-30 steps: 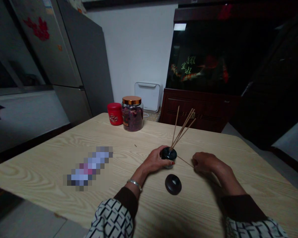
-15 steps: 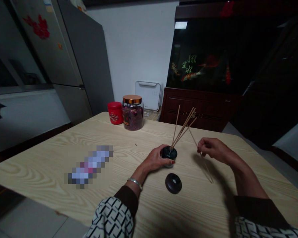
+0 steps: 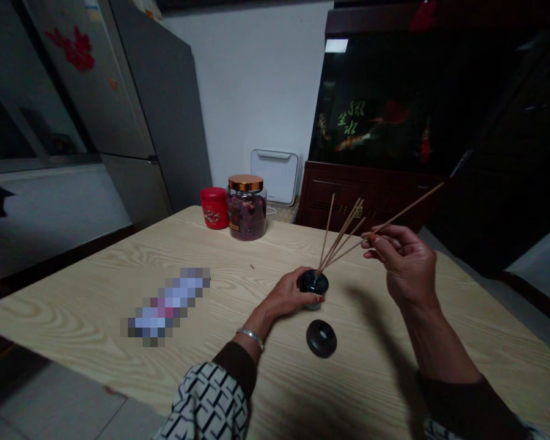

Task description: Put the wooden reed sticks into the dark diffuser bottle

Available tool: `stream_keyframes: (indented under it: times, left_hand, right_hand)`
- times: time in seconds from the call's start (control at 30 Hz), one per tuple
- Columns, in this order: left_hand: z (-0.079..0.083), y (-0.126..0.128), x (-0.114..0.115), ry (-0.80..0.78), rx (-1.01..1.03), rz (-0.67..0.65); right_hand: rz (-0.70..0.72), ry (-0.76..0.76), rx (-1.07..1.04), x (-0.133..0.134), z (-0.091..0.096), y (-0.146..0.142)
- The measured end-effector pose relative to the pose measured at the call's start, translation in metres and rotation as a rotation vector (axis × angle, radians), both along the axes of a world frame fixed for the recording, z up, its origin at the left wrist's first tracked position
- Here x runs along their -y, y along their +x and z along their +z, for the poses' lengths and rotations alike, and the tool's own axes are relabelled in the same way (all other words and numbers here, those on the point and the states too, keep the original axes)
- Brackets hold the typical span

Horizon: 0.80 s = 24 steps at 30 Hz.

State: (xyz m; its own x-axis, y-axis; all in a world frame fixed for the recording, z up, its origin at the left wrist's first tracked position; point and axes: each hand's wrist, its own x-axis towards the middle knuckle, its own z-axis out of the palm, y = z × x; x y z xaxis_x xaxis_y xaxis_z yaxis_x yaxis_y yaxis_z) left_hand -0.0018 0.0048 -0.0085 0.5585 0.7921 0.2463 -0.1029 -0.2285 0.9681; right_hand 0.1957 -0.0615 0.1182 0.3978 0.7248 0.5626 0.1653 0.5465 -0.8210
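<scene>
Back of the table there's a glass jar (image 3: 246,214) with a copper lid, packed with dried rosebuds, right beside a red tin (image 3: 214,208). My left hand (image 3: 288,296) is wrapped around a small dark pot (image 3: 313,282), thin wooden sticks (image 3: 341,235) fanning out of it, and a dark ring (image 3: 312,338) sits just in front. My right hand (image 3: 406,263) pinches one loose stick (image 3: 415,205) between thumb and fingers, raised higher off the table than a moment ago.

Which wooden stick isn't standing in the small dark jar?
The stick pinched in the right hand, slanting up to the right; the other sticks all stand in the jar.
</scene>
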Motion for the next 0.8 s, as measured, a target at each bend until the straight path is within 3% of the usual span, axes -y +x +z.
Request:
stream_keyframes:
  times: [0.27,0.53,0.8]
  left_hand:
    - [0.003,0.000,0.001,0.016,-0.035,0.025]
    - [0.002,0.000,0.001,0.011,-0.003,-0.008]
    - [0.003,-0.001,0.001,0.019,0.000,-0.012]
  right_hand:
    - [0.047,-0.046,0.151,0.000,-0.010,-0.020]
    - [0.043,-0.207,0.459,-0.011,-0.037,-0.023]
    - [0.103,-0.278,0.506,-0.018,-0.047,-0.022]
